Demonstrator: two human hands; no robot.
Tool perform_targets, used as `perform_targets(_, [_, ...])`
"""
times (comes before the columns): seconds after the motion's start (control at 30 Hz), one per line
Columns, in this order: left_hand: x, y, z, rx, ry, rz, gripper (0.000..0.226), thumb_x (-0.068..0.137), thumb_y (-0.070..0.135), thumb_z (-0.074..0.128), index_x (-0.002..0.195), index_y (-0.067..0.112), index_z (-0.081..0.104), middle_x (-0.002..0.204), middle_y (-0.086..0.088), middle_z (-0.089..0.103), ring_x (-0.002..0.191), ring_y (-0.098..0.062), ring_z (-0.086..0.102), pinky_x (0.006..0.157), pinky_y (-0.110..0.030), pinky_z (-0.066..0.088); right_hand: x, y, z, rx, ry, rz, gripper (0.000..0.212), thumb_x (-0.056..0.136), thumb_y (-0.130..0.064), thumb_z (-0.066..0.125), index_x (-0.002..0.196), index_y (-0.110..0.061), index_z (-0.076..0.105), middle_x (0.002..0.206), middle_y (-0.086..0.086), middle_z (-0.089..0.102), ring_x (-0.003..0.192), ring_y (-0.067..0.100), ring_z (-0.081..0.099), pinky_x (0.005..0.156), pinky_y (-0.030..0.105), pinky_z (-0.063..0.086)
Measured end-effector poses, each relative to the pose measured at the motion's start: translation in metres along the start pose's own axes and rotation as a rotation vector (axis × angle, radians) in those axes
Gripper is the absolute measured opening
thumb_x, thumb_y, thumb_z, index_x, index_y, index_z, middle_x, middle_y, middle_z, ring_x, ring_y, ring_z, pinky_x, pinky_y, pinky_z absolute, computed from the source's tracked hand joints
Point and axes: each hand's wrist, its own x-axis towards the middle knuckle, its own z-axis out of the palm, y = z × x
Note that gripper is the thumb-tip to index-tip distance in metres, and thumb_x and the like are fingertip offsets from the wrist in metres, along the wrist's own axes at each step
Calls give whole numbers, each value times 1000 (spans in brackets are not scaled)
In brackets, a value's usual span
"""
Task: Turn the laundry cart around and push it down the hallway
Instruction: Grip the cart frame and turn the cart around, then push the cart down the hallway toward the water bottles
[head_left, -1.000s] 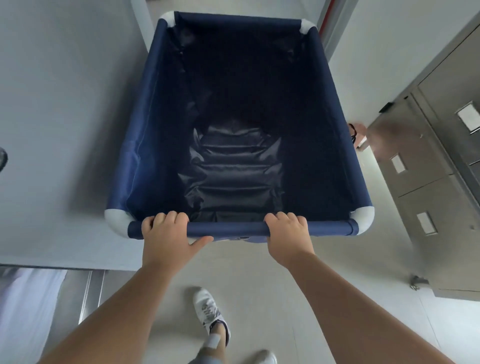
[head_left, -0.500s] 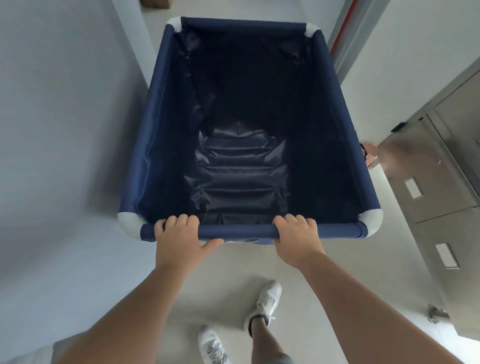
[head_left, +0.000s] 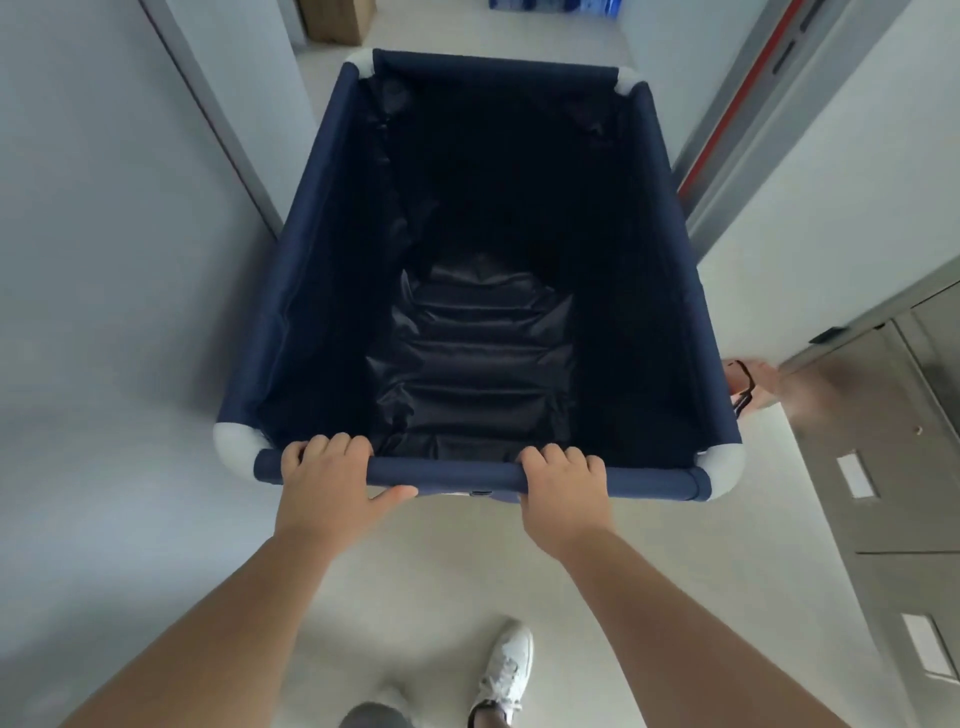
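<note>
Between the left wall (head_left: 104, 260) and the metal cabinet (head_left: 883, 467) (floor open ahead), the laundry cart (head_left: 291, 322) holds only crumpled dark liner; left hand (head_left: 324, 478) and right hand (head_left: 563, 486) are curled tight around its near rail (head_left: 452, 473).

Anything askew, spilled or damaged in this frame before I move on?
Nothing stands out. Both hands, left and right, grip the near rail of the laundry cart; its dark liner is merely wrinkled, and no load shows.
</note>
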Motion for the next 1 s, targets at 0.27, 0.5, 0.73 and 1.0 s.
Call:
perform_targets(0.27, [107, -7, 7, -19, 44, 10, 61, 68, 82, 53, 76, 21, 51, 69, 6, 46, 71, -21, 48, 88, -46, 38, 104, 11, -33, -49, -19, 26, 31, 88, -24, 58, 117, -28, 48, 101, -4, 57, 93, 23, 49, 89, 40, 35])
perform_targets(0.5, [211, -15, 5, -23, 27, 13, 66, 68, 84, 47, 77, 18, 52, 70, 3, 51, 74, -23, 51, 88, -46, 39, 202, 10, -64, -82, -26, 139, 44, 87, -16, 54, 128, -28, 45, 108, -2, 57, 101, 25, 49, 101, 40, 33])
perform_targets(0.73, [303, -18, 4, -9, -13, 28, 68, 70, 85, 46, 79, 19, 52, 73, 4, 53, 76, -23, 51, 90, -47, 38, 285, 16, -90, -81, -28, 200, 51, 83, -12, 55, 131, -26, 43, 118, 0, 55, 113, 27, 47, 113, 43, 24])
perform_targets(1.0, [414, -21, 8, 0, 9, 39, 66, 70, 84, 47, 79, 19, 53, 73, 3, 53, 76, -24, 52, 88, -48, 39, 391, 37, -116, -122, -52, 167, 39, 80, -11, 51, 117, -23, 45, 100, -1, 56, 95, 26, 50, 97, 41, 35])
